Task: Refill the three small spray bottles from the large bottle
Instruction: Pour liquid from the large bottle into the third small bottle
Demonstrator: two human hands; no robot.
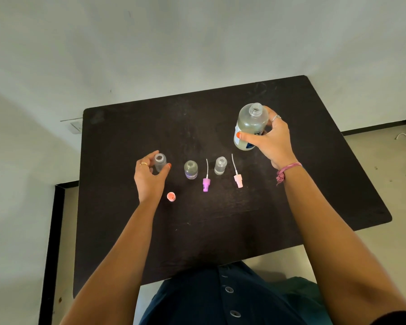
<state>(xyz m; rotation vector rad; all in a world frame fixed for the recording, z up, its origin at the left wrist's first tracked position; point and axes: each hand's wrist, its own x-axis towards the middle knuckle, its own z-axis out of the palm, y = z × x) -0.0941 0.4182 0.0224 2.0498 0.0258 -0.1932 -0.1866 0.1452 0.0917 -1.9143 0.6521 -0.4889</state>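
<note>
Both hands are occupied. Nearest, the left hand (150,171) curls round the leftmost small bottle (160,162), evidently steadying its open neck for pouring; a coral cap (171,196) lies just beside that wrist. Right of this grip stand two more uncapped small bottles (190,169) (220,165), each with its spray head (206,181) (238,179) laid alongside. Farther off, the right hand (273,139) holds the large bottle (250,127), open-necked and upright, clear of the dark table (314,184), presumably ready to tip.

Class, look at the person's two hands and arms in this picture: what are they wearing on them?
Both forearms are bare, with no sleeves in view. The left hand has a gold ring on one finger and orange nail polish. The right hand has a silver ring, orange polish on the thumbnail, and a pink braided bracelet with a tassel at the wrist.
</note>
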